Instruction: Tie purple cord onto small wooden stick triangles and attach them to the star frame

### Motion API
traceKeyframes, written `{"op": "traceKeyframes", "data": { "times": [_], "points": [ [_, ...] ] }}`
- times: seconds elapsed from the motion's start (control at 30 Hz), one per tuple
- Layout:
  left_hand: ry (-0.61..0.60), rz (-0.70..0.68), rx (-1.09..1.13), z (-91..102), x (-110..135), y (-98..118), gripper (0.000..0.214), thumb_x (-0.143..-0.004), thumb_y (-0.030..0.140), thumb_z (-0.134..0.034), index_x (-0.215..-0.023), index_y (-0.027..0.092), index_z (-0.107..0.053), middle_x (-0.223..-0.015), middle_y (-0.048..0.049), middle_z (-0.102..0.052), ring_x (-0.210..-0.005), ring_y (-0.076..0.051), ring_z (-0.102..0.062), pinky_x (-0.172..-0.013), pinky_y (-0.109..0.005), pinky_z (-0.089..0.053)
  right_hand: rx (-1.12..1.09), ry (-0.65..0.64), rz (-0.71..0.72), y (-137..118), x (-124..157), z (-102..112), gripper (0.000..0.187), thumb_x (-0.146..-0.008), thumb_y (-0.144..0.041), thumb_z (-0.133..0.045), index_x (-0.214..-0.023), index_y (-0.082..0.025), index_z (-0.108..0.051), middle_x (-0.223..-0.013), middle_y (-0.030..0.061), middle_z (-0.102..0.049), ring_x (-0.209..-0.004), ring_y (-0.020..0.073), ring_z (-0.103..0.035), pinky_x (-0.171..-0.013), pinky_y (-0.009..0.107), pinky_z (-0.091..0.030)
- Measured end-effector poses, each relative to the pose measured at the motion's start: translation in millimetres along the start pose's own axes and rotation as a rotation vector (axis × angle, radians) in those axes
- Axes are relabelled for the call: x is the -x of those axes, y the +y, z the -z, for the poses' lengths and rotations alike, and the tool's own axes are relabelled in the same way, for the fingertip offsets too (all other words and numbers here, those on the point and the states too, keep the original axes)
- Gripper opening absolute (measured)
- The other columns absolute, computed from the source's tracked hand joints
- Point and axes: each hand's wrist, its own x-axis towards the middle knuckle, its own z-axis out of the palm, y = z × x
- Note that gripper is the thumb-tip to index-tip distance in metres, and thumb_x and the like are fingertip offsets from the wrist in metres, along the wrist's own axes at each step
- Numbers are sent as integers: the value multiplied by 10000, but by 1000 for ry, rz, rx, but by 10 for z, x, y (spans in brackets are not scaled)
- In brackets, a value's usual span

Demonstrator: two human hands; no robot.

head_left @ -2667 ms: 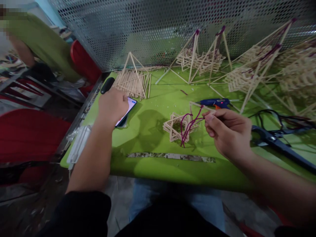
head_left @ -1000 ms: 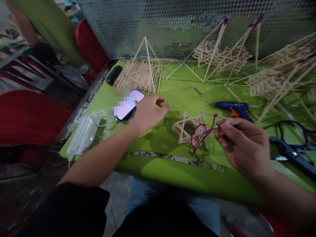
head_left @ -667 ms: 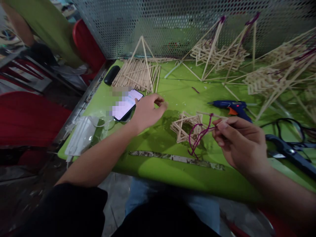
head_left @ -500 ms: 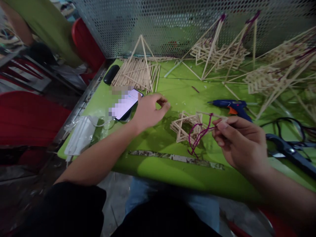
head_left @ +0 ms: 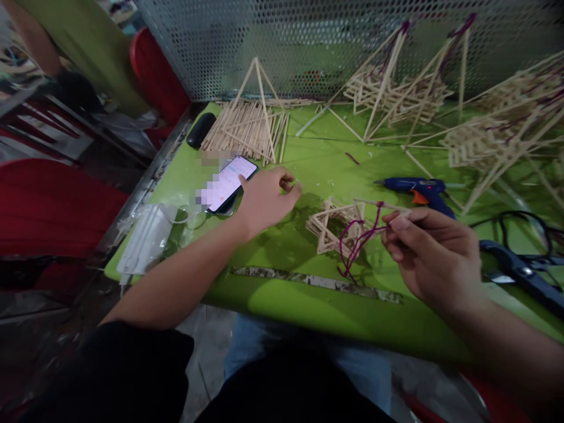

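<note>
My right hand [head_left: 434, 258] is closed in a pinch on a thin wooden stick [head_left: 379, 205] with purple threads [head_left: 358, 242] hanging from it. The threads run down to a small frame of glued sticks [head_left: 328, 223] lying on the green table [head_left: 308, 305]. My left hand [head_left: 264, 197] hovers low over the table between a lit phone [head_left: 227, 185] and the stick frame, fingers loosely curled, thumb and forefinger close together, nothing visible in them.
A blue glue gun [head_left: 412, 188] lies behind my right hand, black scissors [head_left: 520, 270] and a cable to its right. Loose sticks [head_left: 247, 126] and several stick pyramids [head_left: 396, 88] stand by the perforated metal wall. A stained ruler [head_left: 315, 282], a plastic packet [head_left: 147, 235], red chairs and another person at left.
My left hand left the phone and moved right toward the stick frame, then stayed nearly still. My right hand keeps its pinch on the stick.
</note>
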Motion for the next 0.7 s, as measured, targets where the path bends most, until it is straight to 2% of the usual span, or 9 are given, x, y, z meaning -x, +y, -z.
{"op": "traceKeyframes", "data": {
  "times": [0.23,0.4,0.7],
  "points": [
    [-13,5,-17,9,6,27,126,-1061,364,-766,-1037,241,-777,-1203,-91,-874,-1199,-361,-778,-1334,-1023,29,-11,-3,11,4,-8,0,228,-812,-376,-1107,-875,-286,-907,-919,38,-833,-587,111,-593,-449,252,-406],
    [-29,-15,-30,22,9,27,183,-1083,418,-739,-1022,247,-762,-1217,-78,-874,-1202,-346,-781,-1343,-1022,32,-18,-9,21,-11,-5,-12,180,-843,-305,-1070,-876,-252,-902,-886,44,-830,-579,102,-599,-454,218,-429],
    [-42,-14,-54,25,26,49,188,-1091,406,-738,-1008,239,-763,-1179,-65,-875,-1170,-330,-790,-1339,-1025,17,-21,14,3,-48,8,-45,242,-795,-301,-1095,-861,-203,-884,-858,73,-819,-572,103,-601,-455,208,-428]
  ]
}}
